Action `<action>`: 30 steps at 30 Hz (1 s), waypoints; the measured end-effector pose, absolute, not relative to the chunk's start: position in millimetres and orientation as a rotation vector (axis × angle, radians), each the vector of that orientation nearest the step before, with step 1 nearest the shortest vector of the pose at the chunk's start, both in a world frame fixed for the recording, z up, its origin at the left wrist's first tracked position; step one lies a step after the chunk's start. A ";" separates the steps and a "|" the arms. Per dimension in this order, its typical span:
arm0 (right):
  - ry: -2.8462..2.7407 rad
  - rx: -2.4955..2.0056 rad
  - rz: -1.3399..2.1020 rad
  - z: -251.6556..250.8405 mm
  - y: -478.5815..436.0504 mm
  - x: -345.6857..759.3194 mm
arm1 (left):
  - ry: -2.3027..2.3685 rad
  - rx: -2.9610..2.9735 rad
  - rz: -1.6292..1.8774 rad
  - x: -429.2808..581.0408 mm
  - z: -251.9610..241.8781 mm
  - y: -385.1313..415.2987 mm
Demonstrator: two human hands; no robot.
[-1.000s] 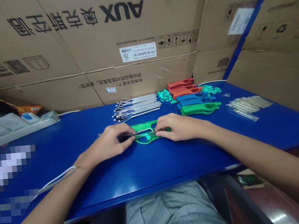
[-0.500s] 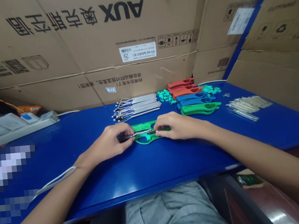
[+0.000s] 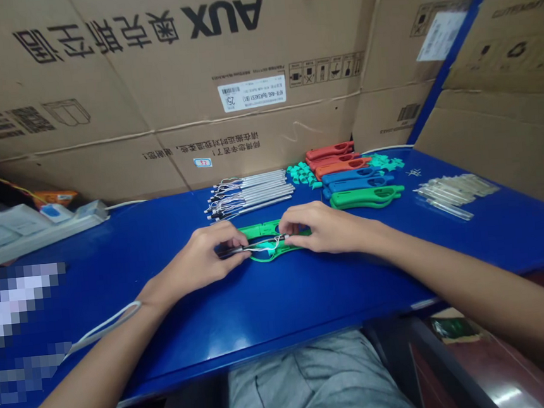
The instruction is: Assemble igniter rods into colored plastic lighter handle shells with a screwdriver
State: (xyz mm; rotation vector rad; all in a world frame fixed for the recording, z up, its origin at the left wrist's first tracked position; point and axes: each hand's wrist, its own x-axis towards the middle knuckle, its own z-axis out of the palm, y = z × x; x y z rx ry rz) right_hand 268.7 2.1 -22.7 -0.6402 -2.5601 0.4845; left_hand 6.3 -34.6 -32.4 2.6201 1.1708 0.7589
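Left hand (image 3: 214,255) and right hand (image 3: 320,227) curled inward, facing each other, just apart

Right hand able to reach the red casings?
Probably yes, once freed: the right hand is on the green casing. The red casings lie behind flat blue ones, leaving the way over free.

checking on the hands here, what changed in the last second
The left hand and right hand edged slightly inward, both still holding the green plastic shell and its thin white wires, nothing let go. The silver rod bundle and coloured shells stayed put.
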 end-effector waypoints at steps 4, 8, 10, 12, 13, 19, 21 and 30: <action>-2.531 -0.598 0.504 -23.5 1.9 267.7 | 1.151 2.608 0.762 5.7 -32.2 -33.9; -2.523 -0.572 0.465 -24.7 2.5 267.7 | 1.143 2.610 0.768 5.6 -32.0 -34.5; -2.520 -0.558 0.459 -24.9 2.6 267.7 | 1.143 2.609 0.766 5.6 -31.9 -35.0; -2.519 -0.555 0.456 -24.9 2.5 267.8 | 1.144 2.607 0.767 5.5 -31.8 -35.4; -2.520 -0.558 0.455 -24.7 2.3 267.8 | 1.145 2.607 0.767 5.5 -31.7 -35.5; -2.533 -0.582 0.473 -23.6 1.5 268.1 | 1.155 2.604 0.755 6.7 -30.7 -35.9; -2.539 -0.601 0.479 -23.5 1.4 268.1 | 1.161 2.605 0.733 7.5 -29.9 -36.0; -2.625 -0.665 0.481 -23.0 1.4 268.0 | 1.190 2.573 0.659 6.7 -29.7 -34.4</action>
